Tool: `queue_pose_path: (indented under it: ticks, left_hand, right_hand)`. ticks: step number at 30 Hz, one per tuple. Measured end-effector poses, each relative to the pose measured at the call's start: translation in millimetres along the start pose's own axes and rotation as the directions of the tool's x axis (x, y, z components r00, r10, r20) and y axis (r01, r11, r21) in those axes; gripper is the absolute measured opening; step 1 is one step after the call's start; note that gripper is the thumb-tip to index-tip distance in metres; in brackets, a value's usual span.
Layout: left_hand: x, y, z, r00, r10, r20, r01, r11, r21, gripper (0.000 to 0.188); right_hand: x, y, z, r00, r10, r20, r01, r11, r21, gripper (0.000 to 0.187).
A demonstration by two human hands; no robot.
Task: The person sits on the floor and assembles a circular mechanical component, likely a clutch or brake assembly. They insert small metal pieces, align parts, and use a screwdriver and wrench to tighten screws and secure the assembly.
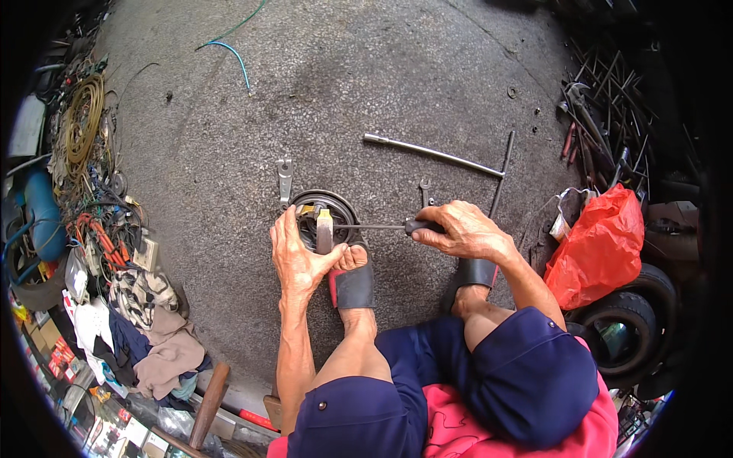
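Both hands work low: left hand (296, 256) cups the wheel hub (324, 217) (fingers curled), right hand (462, 229) grip closed around the screwdriver (382, 226).

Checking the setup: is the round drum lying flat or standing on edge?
Flat: the drum shows its round face up on the ground, left hand beside it.

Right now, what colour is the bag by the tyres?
Red; the bag shows best in the head view, beside the tyres.

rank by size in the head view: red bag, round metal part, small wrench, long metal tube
1. red bag, largest by area
2. round metal part
3. long metal tube, longer than the part but thin, so that order is unsure
4. small wrench
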State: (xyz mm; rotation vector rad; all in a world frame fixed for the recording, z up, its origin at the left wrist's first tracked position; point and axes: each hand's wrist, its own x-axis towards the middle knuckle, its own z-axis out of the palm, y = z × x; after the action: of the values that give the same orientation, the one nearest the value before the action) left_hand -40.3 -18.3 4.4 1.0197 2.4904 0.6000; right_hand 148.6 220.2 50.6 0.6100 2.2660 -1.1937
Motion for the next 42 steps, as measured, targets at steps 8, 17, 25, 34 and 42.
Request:
queue_pose_path:
  ticks: [8, 17, 25, 34, 42]
  left_hand:
    - [0.5, -7.1, -10.0, 0.999, -0.021, 0.027, 0.025, 0.987, -0.159, 0.098]
    - [1.9, -4.5, -18.8, 0.996, -0.058, 0.063, 0.072, 0.964, -0.257, 0.098]
    - [1.6, -21.6, -28.3, 0.935, -0.279, 0.220, 0.349, 0.834, -0.427, 0.074]
    - [-23.7, -18.8, 4.5, 0.999, 0.002, -0.048, -0.009, 0.990, -0.142, 0.073]
    - [-24.1, -18.2, 7.0, 0.972, -0.231, -0.035, 0.217, 0.949, -0.228, 0.063]
  right_hand:
    - [1.7, 2.4, 9.7, 1.000, 0.012, 0.010, -0.013, 1.000, 0.015, 0.044]
    - [3.5, 2.3, 12.7, 0.999, 0.043, 0.017, -0.043, 0.999, -0.024, 0.045]
    - [1.8, 6.9, 19.1, 0.999, 0.049, 0.020, -0.048, 0.998, -0.030, 0.046]
    - [4.1, 3.8, 21.0, 0.998, 0.059, 0.033, -0.058, 0.997, -0.043, 0.046]
    - [-4.8, 20.2, 6.3, 0.998, 0.058, 0.018, -0.060, 0.896, 0.439, 0.043]
